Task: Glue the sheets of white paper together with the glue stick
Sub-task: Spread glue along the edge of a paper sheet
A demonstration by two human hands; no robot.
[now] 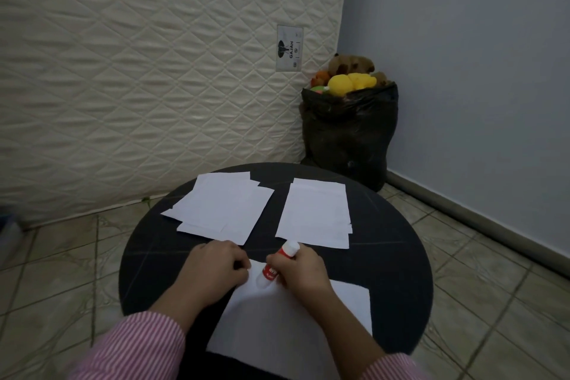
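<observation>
Here the near sheet (287, 327) lies under both hands: the left hand (216, 265) pinches its far corner, while the right hand (300, 271) grips the glue stick (279, 262), tilted tip-down onto that corner. Farther off lie two paper piles (223, 207).

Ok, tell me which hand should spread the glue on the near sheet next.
Right. The right hand already grips the glue stick, its lower end down at the near sheet. The left hand is curled at that sheet's far corner, so it looks better placed to steady it.
</observation>
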